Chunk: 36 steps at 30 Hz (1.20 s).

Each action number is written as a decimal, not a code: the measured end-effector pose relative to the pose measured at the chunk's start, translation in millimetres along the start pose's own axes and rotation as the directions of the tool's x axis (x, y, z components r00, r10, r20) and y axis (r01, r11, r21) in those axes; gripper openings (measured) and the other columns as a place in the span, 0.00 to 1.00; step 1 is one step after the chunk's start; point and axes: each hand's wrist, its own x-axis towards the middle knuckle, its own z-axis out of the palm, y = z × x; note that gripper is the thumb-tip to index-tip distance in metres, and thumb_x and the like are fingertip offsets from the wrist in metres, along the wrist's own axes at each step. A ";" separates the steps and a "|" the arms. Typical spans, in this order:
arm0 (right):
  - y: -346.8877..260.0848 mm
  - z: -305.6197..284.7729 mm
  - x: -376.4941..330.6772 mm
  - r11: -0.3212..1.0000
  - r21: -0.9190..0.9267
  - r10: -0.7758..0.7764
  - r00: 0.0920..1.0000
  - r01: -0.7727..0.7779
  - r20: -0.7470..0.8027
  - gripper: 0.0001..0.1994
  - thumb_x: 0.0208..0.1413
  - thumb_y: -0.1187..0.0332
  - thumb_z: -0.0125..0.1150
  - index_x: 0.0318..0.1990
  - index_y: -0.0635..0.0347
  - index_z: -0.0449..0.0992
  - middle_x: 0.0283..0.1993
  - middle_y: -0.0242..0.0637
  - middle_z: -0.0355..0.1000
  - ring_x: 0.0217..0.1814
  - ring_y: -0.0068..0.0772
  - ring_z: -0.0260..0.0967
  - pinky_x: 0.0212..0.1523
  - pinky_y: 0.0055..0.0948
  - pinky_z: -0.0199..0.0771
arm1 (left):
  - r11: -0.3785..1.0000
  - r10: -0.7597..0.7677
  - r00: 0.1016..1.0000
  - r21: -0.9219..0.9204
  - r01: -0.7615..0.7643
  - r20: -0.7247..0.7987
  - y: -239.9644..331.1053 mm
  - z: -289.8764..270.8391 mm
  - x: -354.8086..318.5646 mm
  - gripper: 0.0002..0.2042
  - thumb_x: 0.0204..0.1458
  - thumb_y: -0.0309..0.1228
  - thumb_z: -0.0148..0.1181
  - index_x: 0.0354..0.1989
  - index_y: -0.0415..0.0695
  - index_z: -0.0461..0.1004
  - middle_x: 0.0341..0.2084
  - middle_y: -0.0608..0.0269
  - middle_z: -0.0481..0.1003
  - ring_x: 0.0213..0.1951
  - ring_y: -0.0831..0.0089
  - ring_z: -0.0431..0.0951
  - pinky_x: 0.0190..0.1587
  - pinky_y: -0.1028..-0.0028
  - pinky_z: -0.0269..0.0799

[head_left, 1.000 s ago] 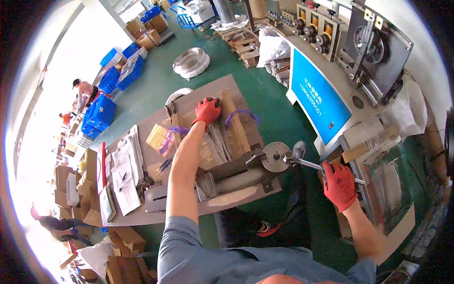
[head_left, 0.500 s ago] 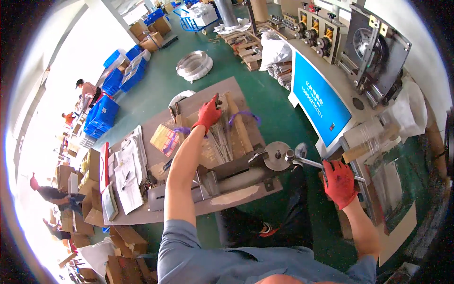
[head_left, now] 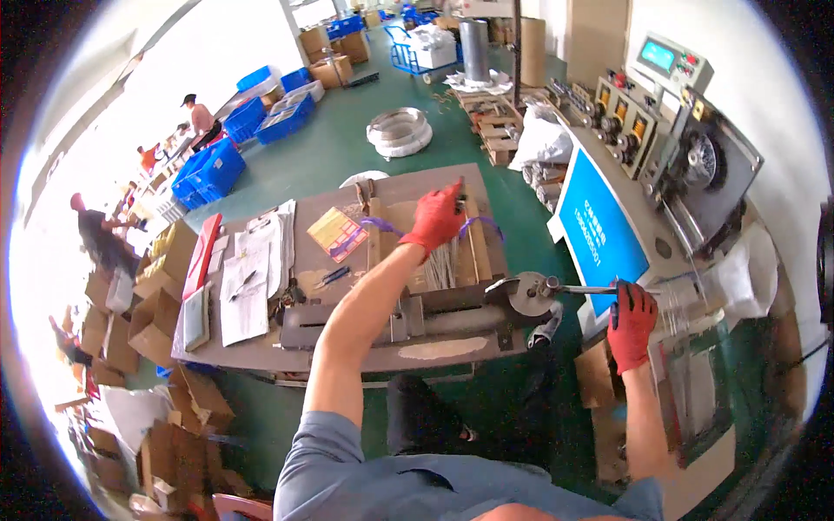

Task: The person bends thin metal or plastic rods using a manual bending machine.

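Note:
My left hand (head_left: 439, 215), in a red glove, reaches over the far end of a bundle of thin metal rods (head_left: 443, 265) on the bench. Its fingers are partly curled, and whatever may be between them is hidden. The rods lie between two wooden strips (head_left: 474, 247) with purple ties. My right hand (head_left: 632, 326), also in a red glove, is closed around the outer end of a metal lever (head_left: 586, 289). The lever joins a round metal disc (head_left: 528, 295) at the right end of a long steel bench fixture (head_left: 347, 326).
Papers (head_left: 248, 291), a yellow-and-red card (head_left: 337, 234) and pliers (head_left: 333, 276) lie on the bench (head_left: 295, 369). A machine with a blue panel (head_left: 599, 234) stands at right. Beyond the bench is a wire coil (head_left: 400, 132). Cardboard boxes (head_left: 156, 326) and other people are at left.
The view has shifted and turned. My right hand has swung the lever away from me. My left hand is slightly farther right over the rods.

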 end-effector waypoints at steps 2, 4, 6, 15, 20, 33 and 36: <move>-9.7 -1.4 -12.0 0.998 0.046 0.036 0.999 -0.037 0.031 0.24 0.46 0.69 0.59 0.54 0.59 0.67 0.52 0.47 0.66 0.53 0.50 0.61 0.56 0.51 0.57 | 0.992 0.063 0.996 -0.105 -0.069 -0.057 31.5 1.0 -7.6 0.30 0.43 0.36 0.58 0.59 0.44 0.63 0.40 0.50 0.75 0.44 0.51 0.73 0.47 0.59 0.69; -19.0 10.2 -35.4 0.973 0.204 0.069 0.980 -0.107 0.186 0.22 0.48 0.70 0.58 0.53 0.60 0.67 0.53 0.50 0.65 0.55 0.54 0.60 0.57 0.52 0.56 | 0.984 0.096 0.993 -0.146 -0.105 -0.067 51.3 3.3 -17.7 0.30 0.43 0.35 0.60 0.58 0.44 0.63 0.40 0.49 0.75 0.44 0.51 0.73 0.47 0.59 0.70; -26.0 25.1 -70.6 0.976 0.151 0.106 0.946 -0.158 0.307 0.22 0.47 0.68 0.60 0.53 0.58 0.68 0.52 0.51 0.66 0.56 0.56 0.59 0.56 0.51 0.57 | 0.971 0.134 0.991 -0.197 -0.136 -0.025 76.5 9.9 -20.4 0.31 0.43 0.33 0.61 0.59 0.45 0.62 0.42 0.49 0.74 0.46 0.51 0.72 0.48 0.59 0.70; -21.8 82.8 -271.4 0.826 -0.249 0.423 0.265 -0.505 0.866 0.23 0.45 0.53 0.61 0.43 0.63 0.74 0.44 0.54 0.73 0.48 0.55 0.70 0.45 0.48 0.70 | 0.912 0.396 0.891 -0.212 -0.352 0.223 154.3 37.3 -43.8 0.29 0.43 0.40 0.61 0.57 0.49 0.66 0.42 0.55 0.75 0.46 0.53 0.72 0.46 0.59 0.70; -79.2 132.5 -248.4 0.931 -0.038 0.170 0.337 -0.364 0.926 0.23 0.46 0.53 0.61 0.44 0.62 0.74 0.44 0.54 0.73 0.48 0.55 0.70 0.46 0.48 0.70 | 0.888 0.446 0.872 0.022 -0.459 0.201 148.8 62.8 -48.4 0.21 0.37 0.38 0.61 0.45 0.54 0.74 0.41 0.63 0.76 0.43 0.54 0.73 0.45 0.56 0.69; -234.3 223.8 -183.4 0.917 0.395 -0.341 0.400 -0.059 0.851 0.23 0.46 0.53 0.60 0.45 0.60 0.74 0.45 0.53 0.73 0.48 0.55 0.70 0.47 0.46 0.70 | 0.947 0.279 0.922 0.085 -0.311 0.268 156.6 78.8 -48.2 0.12 0.34 0.39 0.64 0.32 0.55 0.77 0.31 0.62 0.77 0.40 0.57 0.75 0.49 0.45 0.67; -250.4 238.9 -176.3 0.898 0.440 -0.398 0.398 -0.016 0.826 0.23 0.46 0.53 0.60 0.45 0.60 0.75 0.45 0.52 0.73 0.48 0.55 0.70 0.48 0.46 0.70 | 0.971 0.220 0.951 0.042 -0.234 0.216 161.0 85.5 -47.5 0.13 0.29 0.35 0.63 0.29 0.57 0.80 0.28 0.61 0.78 0.38 0.56 0.77 0.46 0.52 0.70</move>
